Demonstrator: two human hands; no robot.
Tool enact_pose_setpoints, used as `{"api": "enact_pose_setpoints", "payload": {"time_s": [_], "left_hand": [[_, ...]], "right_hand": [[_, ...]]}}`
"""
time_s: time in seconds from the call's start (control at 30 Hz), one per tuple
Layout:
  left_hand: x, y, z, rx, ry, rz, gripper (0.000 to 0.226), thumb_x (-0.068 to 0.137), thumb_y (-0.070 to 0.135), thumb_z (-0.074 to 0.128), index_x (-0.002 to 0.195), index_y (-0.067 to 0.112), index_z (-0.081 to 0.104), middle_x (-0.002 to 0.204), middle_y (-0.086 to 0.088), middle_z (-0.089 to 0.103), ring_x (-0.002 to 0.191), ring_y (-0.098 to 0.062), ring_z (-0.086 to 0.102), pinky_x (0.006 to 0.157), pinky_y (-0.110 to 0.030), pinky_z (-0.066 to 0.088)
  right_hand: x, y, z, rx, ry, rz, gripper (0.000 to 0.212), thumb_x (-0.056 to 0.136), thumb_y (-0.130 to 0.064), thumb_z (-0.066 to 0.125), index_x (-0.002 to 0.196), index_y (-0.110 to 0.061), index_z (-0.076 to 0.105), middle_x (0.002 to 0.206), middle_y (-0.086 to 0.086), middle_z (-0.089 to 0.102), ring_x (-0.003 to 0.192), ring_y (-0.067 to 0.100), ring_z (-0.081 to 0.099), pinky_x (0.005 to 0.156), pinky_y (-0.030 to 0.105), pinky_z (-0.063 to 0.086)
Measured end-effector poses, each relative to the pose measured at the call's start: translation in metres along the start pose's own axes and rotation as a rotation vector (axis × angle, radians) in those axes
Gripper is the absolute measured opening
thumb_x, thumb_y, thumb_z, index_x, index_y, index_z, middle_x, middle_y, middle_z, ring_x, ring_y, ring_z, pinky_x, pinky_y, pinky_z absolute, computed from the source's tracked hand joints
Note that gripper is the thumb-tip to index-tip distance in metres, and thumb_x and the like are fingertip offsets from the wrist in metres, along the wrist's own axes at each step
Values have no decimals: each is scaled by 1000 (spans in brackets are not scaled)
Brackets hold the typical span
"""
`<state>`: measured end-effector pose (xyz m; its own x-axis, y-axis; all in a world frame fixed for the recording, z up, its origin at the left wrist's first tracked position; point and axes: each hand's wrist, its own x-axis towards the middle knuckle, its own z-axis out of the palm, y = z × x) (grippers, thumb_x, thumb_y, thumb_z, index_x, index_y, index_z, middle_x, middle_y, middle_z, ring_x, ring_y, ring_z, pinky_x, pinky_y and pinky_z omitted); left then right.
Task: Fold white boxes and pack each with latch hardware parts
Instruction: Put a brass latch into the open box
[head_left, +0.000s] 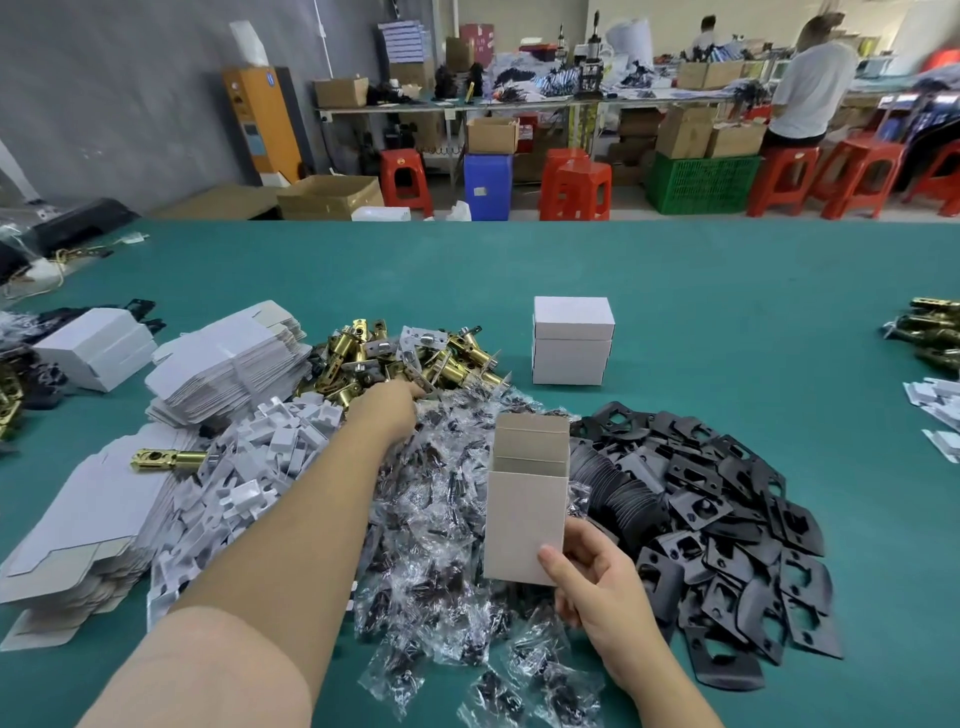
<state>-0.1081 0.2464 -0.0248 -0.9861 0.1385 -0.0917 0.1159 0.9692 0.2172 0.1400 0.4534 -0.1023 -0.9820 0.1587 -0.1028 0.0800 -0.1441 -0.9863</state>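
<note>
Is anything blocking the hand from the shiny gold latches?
Nothing visible does. The left hand already reaches the edge of the brass latch pile, while the right hand holds the open box upright, top flap open.

free: bare green table mat (727, 291) from 12 to 2 o'clock of my hands | blocked 12: heap of brass latch bolts (410, 358) | 1: stacked closed white boxes (571, 340) | 3: pile of black metal strike plates (717, 519) | 9: stacks of flat white box blanks (228, 364) | 6: clear screw bags (441, 519)
</note>
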Motion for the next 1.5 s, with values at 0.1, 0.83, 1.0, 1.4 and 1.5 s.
{"api": "enact_pose_setpoints", "payload": {"time_s": [0.1, 0.83, 1.0, 1.4, 1.5], "left_hand": [[3, -2, -2, 29, 31, 14, 70, 88, -13, 40, 135, 34, 62, 135, -5, 65, 96, -27, 70, 74, -39, 58], [-1, -24, -30, -299, 532, -25, 27, 102, 24, 60, 122, 11, 71, 117, -11, 65, 97, -26, 58, 83, -38, 46], [-14, -19, -52, -403, 625, -41, 26, 102, 27, 57, 117, 12, 73, 100, -2, 73, 84, -25, 65, 73, -37, 53], [-102, 33, -106, -1346, 252, 45, 23, 98, 19, 66, 82, 22, 82, 78, -9, 61, 55, -13, 30, 58, -27, 30], [-123, 45, -104, -1432, 144, 173, 22, 100, 11, 62, 92, 15, 82, 79, -13, 55, 56, -13, 26, 58, -28, 23]], "right_hand": [[0, 0, 0, 6, -12, -5, 41, 83, -40, 78, 120, -23, 68, 107, 6, 76, 50, 14, 53, 43, 22, 42], [-1, -5, 0, 2, -31, 10, 40, 82, -39, 76, 119, -26, 68, 109, 5, 76, 50, 16, 53, 43, 25, 44], [-2, -6, 0, 2, -26, 13, 42, 82, -39, 76, 121, -25, 68, 108, 5, 76, 52, 16, 53, 43, 25, 44], [-5, -12, 1, 24, -64, -23, 44, 81, -38, 76, 123, -27, 69, 108, 4, 78, 53, 4, 57, 46, 19, 45], [-6, -12, 2, 47, -89, -32, 37, 83, -37, 76, 119, -36, 73, 108, 6, 78, 47, 9, 50, 43, 20, 42]]}}
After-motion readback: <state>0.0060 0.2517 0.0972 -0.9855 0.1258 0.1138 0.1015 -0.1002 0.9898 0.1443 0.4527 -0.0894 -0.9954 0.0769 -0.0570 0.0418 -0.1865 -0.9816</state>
